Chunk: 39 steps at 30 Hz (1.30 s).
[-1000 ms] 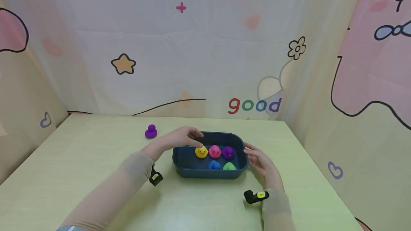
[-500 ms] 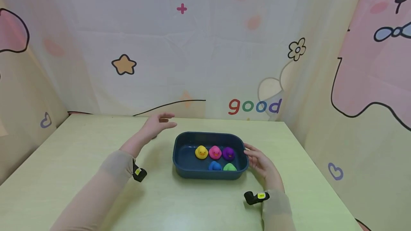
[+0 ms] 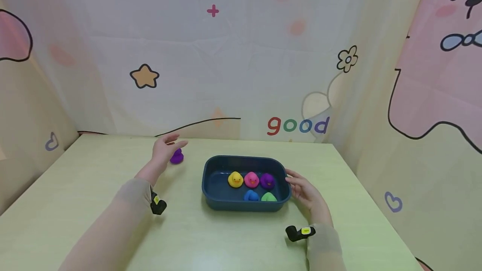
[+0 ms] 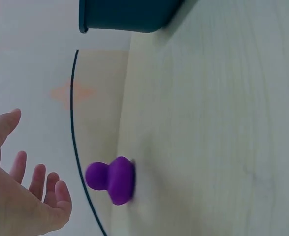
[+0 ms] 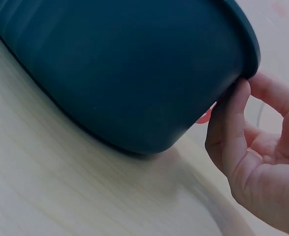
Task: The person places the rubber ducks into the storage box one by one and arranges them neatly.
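A small purple rubber duck (image 3: 176, 157) sits on the table at the back left. My left hand (image 3: 164, 149) hovers just beside it with fingers apart, partly covering it in the head view. In the left wrist view that hand (image 4: 23, 191) is empty, and a gap separates its fingers from the purple duck (image 4: 112, 180). On the right, my right hand (image 3: 306, 193) touches the end of a dark blue bin (image 3: 246, 206). The right wrist view has its fingertips against the bin (image 5: 134, 73) just under the rim.
Inside the bin stand a yellow duck (image 3: 235, 180), a pink duck (image 3: 251, 180) and another purple duck (image 3: 267, 181). A blue duck (image 3: 251, 196) and a green duck (image 3: 269, 197) are partly hidden by its front wall. A printed cloth (image 3: 241, 62) hangs behind the table (image 3: 226, 241).
My left hand has moved left, from over the bin beside the yellow duck to the purple duck on the table. My right hand and the bin have stayed in place.
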Available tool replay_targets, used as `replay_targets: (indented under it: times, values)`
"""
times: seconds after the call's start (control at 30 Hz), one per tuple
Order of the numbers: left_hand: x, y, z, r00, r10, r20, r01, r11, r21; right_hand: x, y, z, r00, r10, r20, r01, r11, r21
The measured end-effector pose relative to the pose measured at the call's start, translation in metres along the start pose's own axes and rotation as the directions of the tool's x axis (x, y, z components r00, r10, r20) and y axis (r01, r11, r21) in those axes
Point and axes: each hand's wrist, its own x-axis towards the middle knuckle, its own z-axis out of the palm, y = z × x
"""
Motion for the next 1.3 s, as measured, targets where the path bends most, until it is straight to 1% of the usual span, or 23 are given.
replay_targets:
  times: [0.2,0.37,0.43,0.5,0.63,0.73,0.83,0.93,1.1,1.23,1.3]
  values:
    - [0.007,-0.014,0.003,0.995,-0.070,-0.065,0.067,0.996,-0.051,0.004,0.005,-0.007,1.000,-0.015,-0.007,0.015,1.000,-0.017]
    - [0.013,-0.026,0.005,0.982,-0.125,-0.142,0.113,0.989,-0.092,0.005,0.004,-0.005,1.000,-0.007,-0.014,0.007,1.000,-0.013]
    - [0.014,-0.029,0.005,0.976,-0.147,-0.160,0.132,0.986,-0.101,0.005,0.004,-0.004,1.000,-0.001,-0.025,0.000,1.000,-0.018]
    - [0.016,-0.030,0.006,0.972,-0.170,-0.164,0.154,0.982,-0.107,0.005,0.003,-0.003,1.000,0.001,-0.024,-0.001,1.000,-0.018]
    - [0.018,-0.029,0.010,0.966,-0.208,-0.153,0.195,0.976,-0.094,0.004,0.002,-0.002,1.000,-0.014,-0.014,0.014,1.000,-0.005]
    - [0.018,-0.028,0.012,0.963,-0.223,-0.155,0.217,0.975,-0.051,0.004,0.002,-0.003,1.000,-0.023,-0.004,0.023,1.000,0.003]
    - [0.018,-0.029,0.014,0.957,-0.234,-0.172,0.234,0.972,-0.024,0.004,0.003,-0.004,1.000,-0.024,-0.001,0.024,1.000,0.000]
    - [0.017,-0.030,0.015,0.952,-0.249,-0.179,0.250,0.968,-0.022,0.004,0.003,-0.005,1.000,-0.015,-0.001,0.015,1.000,-0.004]
    - [0.016,-0.032,0.018,0.942,-0.289,-0.171,0.289,0.957,-0.025,0.004,0.003,-0.005,1.000,-0.011,-0.017,0.011,1.000,-0.016]
    - [0.015,-0.032,0.019,0.934,-0.313,-0.171,0.317,0.948,-0.004,0.003,0.002,-0.006,1.000,-0.008,-0.015,0.008,1.000,-0.014]
    - [0.015,-0.032,0.020,0.934,-0.313,-0.172,0.320,0.947,0.013,0.003,0.002,-0.006,1.000,-0.006,-0.011,0.006,1.000,-0.011]
